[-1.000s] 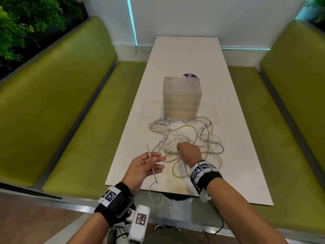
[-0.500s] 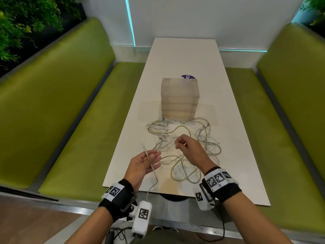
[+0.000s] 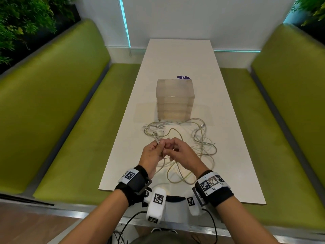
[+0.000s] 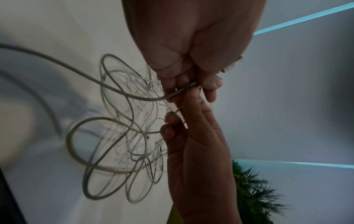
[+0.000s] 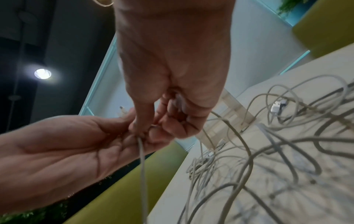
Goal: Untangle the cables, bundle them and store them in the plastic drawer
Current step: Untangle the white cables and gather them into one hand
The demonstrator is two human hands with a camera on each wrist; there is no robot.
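Observation:
A tangle of white and cream cables lies on the white table, just in front of a translucent plastic drawer unit whose drawers all look closed. My two hands meet above the near side of the tangle. My left hand pinches one cable near its plug end, which sticks up past the fingers. My right hand pinches the same cable right beside it, and the cable hangs down from both hands. The left wrist view shows my left hand and right hand curled on this cable.
Green bench seats run along both sides of the table, and a white wall stands at its far end. A purple round label lies behind the drawer unit. Loose cable loops spread out to the right of my hands.
My right hand lifted off the tangle and moved left to join the left hand. The left hand moved forward over the table with its cable end. Both hands now pinch the same cable.

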